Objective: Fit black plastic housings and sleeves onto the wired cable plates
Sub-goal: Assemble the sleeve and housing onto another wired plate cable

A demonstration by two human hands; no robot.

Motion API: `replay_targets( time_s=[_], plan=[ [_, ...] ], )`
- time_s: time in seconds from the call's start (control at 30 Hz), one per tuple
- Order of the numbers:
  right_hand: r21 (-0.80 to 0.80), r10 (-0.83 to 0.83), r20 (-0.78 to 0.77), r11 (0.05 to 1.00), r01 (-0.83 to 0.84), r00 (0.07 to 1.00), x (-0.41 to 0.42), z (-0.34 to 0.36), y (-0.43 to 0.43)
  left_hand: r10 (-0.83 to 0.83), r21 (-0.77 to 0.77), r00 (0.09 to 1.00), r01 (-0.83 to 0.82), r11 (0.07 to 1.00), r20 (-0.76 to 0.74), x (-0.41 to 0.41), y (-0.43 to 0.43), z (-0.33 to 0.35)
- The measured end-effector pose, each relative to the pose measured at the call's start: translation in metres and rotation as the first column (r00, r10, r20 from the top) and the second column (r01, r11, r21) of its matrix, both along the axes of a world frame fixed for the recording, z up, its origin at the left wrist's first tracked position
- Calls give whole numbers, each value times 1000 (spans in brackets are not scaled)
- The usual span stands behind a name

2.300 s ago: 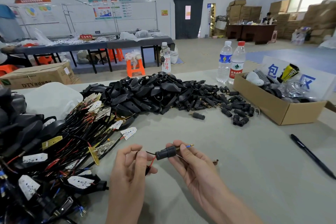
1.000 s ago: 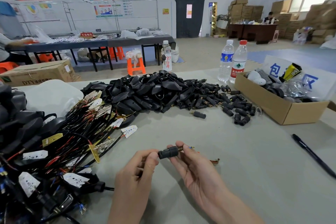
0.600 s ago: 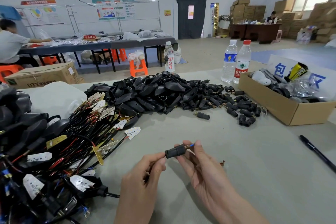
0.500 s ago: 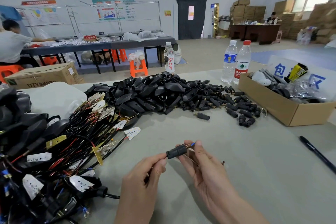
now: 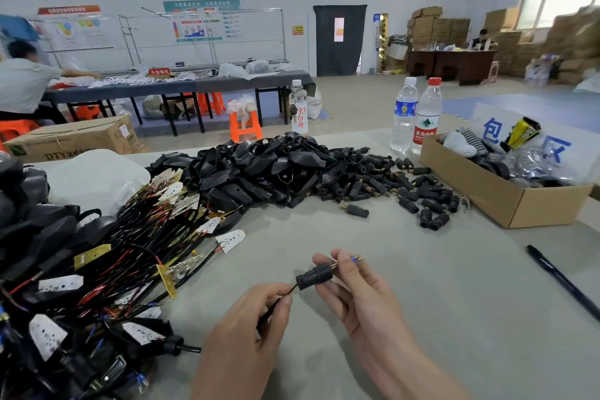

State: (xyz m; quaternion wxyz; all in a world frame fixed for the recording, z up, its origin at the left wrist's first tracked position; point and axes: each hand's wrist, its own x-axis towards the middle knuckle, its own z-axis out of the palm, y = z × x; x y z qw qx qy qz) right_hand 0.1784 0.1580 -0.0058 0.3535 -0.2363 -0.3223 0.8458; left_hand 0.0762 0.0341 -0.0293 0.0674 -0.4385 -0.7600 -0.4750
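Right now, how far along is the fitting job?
Done: some cables at far left already wear black housings. In hand: the right hand holds a black sleeve threaded on a wire that the left hand pinches. Left: many bare plates in the bundle, plus a heap of loose housings and sleeves.

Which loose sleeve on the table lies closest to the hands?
The single black sleeve lying apart in front of the pile, brass tip pointing left; the rest lie farther back.

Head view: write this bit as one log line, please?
left hand pinches wire | right hand holds black sleeve | wire through sleeve
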Motion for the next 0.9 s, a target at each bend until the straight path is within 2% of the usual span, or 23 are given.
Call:
replay_targets(
  time_s=[0.13,0.27,0.37,0.47,0.63,0.73,0.9],
  plan=[
    [4,63,-44,998,-63,997,-1,-2,-4,15,44,999,-16,999,30,4,0,8],
    [43,-13,-41,999,15,999,3,1,7,13,-49,1000,-13,999,0,-3,-1,1],
    [93,-127,5,988,126,992,12,1,22,39,-111,976,-64,992,-215,-7,-1,3],
    [180,-276,102,950,255,956,20,0,39,26,-71,913,-60,996,-406,-13,2,-2],
    [289,-382,137,898,332,914,26,3,51,-1,-71,861,-41,997,-509,-25,0,-9],
    [267,-357,134,911,314,924,24,0,51,-2,-81,851,-48,996,-525,-27,2,-8],
    [68,-195,12,979,194,981,19,1,48,38,-70,837,-91,993,-547,-26,2,-8]
  ],
)
